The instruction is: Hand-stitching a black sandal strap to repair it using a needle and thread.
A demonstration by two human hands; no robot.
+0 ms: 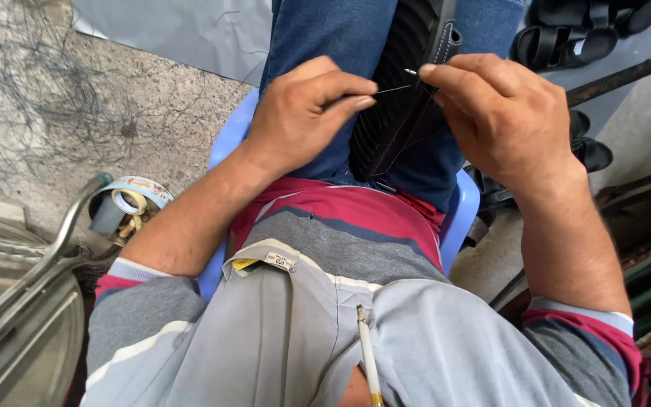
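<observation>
A black ribbed shoe sole (397, 105) lies in the lap between both hands; left hand (307, 113) pinches thread, right hand (495, 113) pinches a needle (411, 72), which might prick a finger if it slips.

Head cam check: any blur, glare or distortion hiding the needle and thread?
Head view: soft, even daylight, no glare; left hand and right hand sharp; the thin needle and thread barely show against the black sandal; wide-angle bending at edges.
</observation>
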